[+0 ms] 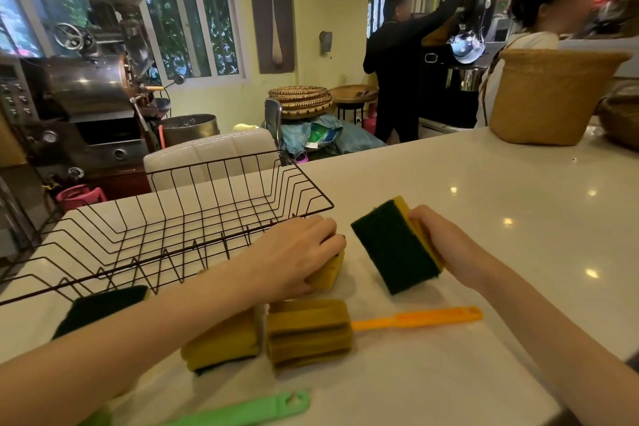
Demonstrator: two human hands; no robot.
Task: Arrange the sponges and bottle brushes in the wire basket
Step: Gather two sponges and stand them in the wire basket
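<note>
A black wire basket stands on the white counter at the left, with nothing inside it. My right hand holds a yellow sponge with a dark green scouring side, tilted up just right of the basket. My left hand rests over another yellow sponge lying by the basket's front right corner. Nearer to me lie a third sponge, a dark green sponge partly under my left forearm, an orange-handled bottle brush and a green brush handle.
A woven basket stands at the counter's far right. A white padded chair back rises behind the wire basket. Two people stand beyond the counter near coffee machines. A large roaster fills the left background.
</note>
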